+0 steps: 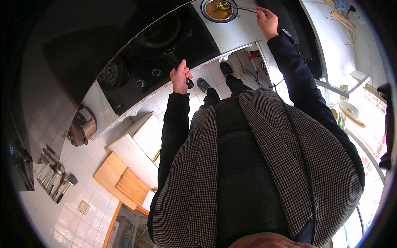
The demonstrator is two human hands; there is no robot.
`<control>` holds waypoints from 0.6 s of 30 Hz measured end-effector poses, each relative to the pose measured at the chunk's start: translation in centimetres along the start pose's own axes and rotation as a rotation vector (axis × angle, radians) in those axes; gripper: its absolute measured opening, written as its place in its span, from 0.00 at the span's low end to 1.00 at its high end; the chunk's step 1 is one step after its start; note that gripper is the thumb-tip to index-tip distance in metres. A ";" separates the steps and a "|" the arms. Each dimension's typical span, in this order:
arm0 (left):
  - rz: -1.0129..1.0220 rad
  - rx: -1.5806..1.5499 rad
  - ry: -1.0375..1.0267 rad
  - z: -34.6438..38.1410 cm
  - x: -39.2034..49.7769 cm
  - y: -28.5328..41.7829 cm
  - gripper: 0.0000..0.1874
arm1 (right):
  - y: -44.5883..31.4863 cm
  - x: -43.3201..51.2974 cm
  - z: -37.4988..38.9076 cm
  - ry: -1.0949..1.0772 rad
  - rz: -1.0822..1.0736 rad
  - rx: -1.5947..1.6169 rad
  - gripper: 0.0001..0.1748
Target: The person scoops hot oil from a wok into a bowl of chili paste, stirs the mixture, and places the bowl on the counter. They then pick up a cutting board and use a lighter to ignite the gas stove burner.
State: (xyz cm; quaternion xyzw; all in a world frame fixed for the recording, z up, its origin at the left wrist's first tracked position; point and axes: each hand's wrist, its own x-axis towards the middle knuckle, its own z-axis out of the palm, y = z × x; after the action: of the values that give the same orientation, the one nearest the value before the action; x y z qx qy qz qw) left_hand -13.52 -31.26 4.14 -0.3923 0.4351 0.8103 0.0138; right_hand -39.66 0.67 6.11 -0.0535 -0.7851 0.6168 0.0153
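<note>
My left hand (180,77) is closed around the black handle of a dark frying pan (161,34), which rests over the far burner of a black glass gas hob (198,51). The pan's contents are too dark to make out. My right hand (267,22) grips the thin handle of a metal ladle (224,6) with yellowish, oil-like liquid in its bowl. That ladle is over a blue-rimmed enamel bowl (217,19) of brownish liquid on the white worktop. A second metal utensil handle (234,15) sticks out over the bowl's rim.
An unused burner (112,74) and two knobs are on the hob's left part. Beyond them stands an electric pressure cooker (83,125). Kitchen utensils (59,183) hang on the tiled wall, near wooden boards (124,179). A dark range hood (77,46) overhangs the hob.
</note>
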 end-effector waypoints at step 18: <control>-0.034 -0.030 -0.015 0.3 1.2 0.0 0.15 | -5.3 -2.4 2.5 -0.048 0.036 0.249 0.13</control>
State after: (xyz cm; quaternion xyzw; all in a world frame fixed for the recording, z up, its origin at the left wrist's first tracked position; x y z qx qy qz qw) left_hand -14.56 -31.45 3.47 -0.3937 0.4161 0.8193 0.0248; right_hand -37.87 -3.19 10.80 -0.0508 -0.7015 0.7109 -0.0081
